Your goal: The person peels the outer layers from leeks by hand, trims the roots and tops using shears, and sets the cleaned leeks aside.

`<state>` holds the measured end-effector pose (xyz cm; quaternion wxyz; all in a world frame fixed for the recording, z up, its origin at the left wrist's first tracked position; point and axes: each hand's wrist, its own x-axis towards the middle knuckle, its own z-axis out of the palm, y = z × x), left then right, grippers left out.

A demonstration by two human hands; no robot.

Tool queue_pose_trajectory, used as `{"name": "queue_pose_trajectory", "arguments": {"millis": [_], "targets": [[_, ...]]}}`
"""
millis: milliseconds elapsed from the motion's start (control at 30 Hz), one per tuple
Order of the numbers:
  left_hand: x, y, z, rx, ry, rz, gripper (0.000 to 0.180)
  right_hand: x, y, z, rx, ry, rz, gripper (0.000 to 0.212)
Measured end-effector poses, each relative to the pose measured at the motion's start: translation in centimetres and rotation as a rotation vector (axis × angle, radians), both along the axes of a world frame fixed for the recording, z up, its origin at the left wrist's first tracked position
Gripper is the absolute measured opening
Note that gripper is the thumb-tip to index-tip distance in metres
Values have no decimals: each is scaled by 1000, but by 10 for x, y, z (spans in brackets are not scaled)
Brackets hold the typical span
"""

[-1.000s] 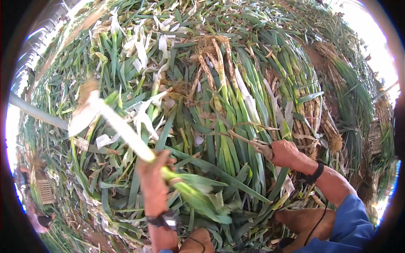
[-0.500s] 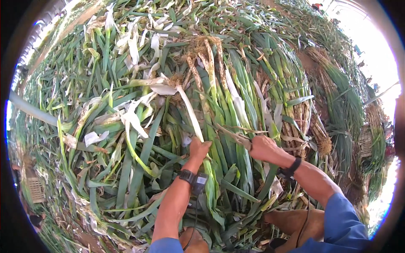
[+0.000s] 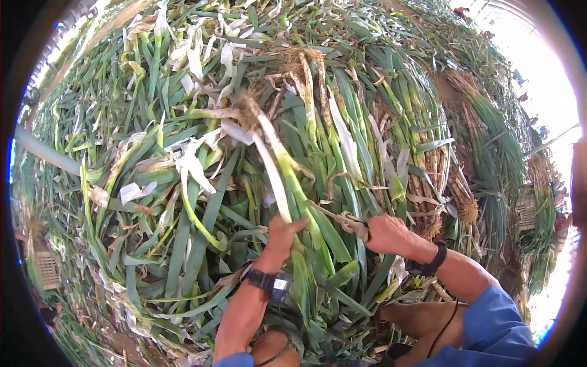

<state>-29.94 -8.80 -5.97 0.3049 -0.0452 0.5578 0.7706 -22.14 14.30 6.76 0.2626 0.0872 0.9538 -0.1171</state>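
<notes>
White leek stalk (image 3: 273, 177) slants forward from the left hand (image 3: 285, 238) gripping it.

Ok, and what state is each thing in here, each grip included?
Left grip: closed around the white stalk
Right grip: closed on the thin tool
White stalk: bare and pale, slanted
Thin tool: held, pointing leftward
Rooted stalk: roots attached, beside the white stalk
Leaves: loosely heaped, tangled
Right wrist strap: fastened

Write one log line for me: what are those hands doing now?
left hand: gripping white stalk | right hand: holding thin tool | nearby: rooted stalk, green leaves
</notes>
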Motion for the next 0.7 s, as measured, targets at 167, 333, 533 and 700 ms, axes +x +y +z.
{"name": "queue_pose_trajectory", "arguments": {"millis": [167, 333, 533, 700], "targets": [[21, -14, -6, 114, -187, 5, 27, -9, -7, -1, 34, -7, -16, 41], [27, -28, -15, 65, -283, -64, 28, -4, -13, -2, 55, -77, 67, 42], [28, -32, -24, 178, -286, -21, 27, -22, -16, -5, 39, -134, 60, 43], [28, -35, -25, 157, -330, -20, 29, -31, -17, -24, 0, -99, -1, 44]]}}
